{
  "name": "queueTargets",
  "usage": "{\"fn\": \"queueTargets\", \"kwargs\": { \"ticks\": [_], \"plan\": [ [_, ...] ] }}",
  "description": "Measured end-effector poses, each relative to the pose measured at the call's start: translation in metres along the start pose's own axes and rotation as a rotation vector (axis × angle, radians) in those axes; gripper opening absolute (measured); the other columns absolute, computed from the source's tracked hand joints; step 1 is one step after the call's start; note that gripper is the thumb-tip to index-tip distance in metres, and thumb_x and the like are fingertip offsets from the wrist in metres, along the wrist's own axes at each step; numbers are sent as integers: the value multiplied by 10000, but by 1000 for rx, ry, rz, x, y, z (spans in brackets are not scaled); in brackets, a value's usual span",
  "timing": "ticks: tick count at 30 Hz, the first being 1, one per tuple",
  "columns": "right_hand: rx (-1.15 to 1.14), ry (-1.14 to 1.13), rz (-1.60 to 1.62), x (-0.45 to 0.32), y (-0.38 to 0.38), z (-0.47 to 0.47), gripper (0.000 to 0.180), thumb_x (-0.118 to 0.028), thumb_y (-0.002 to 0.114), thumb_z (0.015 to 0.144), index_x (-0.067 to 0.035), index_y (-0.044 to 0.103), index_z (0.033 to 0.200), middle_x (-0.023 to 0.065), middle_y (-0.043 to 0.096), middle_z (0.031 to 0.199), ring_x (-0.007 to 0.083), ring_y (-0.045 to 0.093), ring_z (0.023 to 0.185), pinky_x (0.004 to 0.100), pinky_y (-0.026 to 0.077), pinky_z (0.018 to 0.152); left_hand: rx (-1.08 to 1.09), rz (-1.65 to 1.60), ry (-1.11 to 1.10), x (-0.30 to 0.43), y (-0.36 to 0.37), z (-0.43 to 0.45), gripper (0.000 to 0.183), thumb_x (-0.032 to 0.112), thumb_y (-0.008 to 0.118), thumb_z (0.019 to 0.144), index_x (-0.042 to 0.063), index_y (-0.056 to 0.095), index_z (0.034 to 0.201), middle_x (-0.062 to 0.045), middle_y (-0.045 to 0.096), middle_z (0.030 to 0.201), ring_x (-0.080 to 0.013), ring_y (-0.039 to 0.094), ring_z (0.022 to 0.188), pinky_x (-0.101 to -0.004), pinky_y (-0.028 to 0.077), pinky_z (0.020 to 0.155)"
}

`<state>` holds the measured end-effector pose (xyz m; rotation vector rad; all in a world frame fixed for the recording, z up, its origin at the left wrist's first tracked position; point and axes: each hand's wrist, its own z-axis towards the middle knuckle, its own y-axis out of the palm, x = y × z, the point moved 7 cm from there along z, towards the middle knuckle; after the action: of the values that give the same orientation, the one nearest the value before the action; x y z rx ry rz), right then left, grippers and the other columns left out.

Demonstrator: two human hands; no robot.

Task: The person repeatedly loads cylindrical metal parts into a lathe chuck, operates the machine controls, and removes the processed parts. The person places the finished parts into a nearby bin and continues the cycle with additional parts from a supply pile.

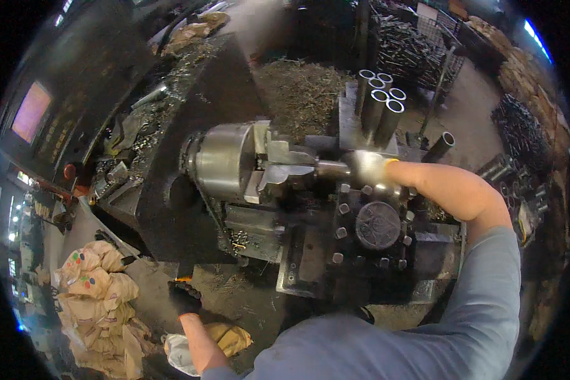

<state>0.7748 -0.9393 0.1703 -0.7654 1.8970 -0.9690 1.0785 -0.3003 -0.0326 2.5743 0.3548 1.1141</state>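
Note:
My right hand (368,168), in a pale glove with a yellow cuff, is blurred. It closes around the outer end of a metal workpiece (332,168), round and shiny. The other end of the workpiece sits at the stepped jaws (289,174) of a lathe chuck (221,159). Just below that hand is a square tool post (378,225) with a round cap and several square-headed bolts. My left hand (185,298), in a dark glove with an orange cuff, hangs low at the left by a small orange-coloured part (184,279). Its fingers are not clear against the dark background.
Several steel tubes (380,109) stand upright behind the tool post, with one more tube (441,145) to their right. Metal shavings (304,95) lie heaped beyond the chuck. Paper sacks (99,308) are piled at lower left. A mesh cage (413,47) holds metal parts at the back.

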Motion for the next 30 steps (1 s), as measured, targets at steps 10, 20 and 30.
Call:
{"fn": "queueTargets", "kwargs": {
  "ticks": [10, 20, 30],
  "plan": [
    [-135, -445, 534, -19, -11, 84, 264, -218, 781, 845, -30, 755, 1029, 119, 757, 962, 229, 720, 857, 415, 569, 737, 35, 156, 187, 12, -10, 20, 320, 454, 512, 1068, 179, 600, 929, -11, 553, 722, -195, 515, 592, -364, 416, 530],
    [153, 312, -362, 92, -14, -83, 390, -377, 813, 743, -52, 763, 952, 231, 755, 1030, 378, 740, 979, 477, 577, 831, 564, 1002, 944, 74, 24, -83, 474, 269, 631, 1041, -48, 559, 1387, -167, 690, 1171, -267, 667, 1046, -349, 544, 930],
    [1222, 307, 147, -21, -58, -303, 584, -40, 831, 797, -46, 628, 1345, 99, 749, 1180, 196, 731, 1006, 348, 585, 870, 328, 1394, 1780, 258, 349, -208, 635, 398, 584, 989, 127, 459, 1548, -205, 696, 1287, -393, 672, 1168, -516, 525, 967]
  ]
}}
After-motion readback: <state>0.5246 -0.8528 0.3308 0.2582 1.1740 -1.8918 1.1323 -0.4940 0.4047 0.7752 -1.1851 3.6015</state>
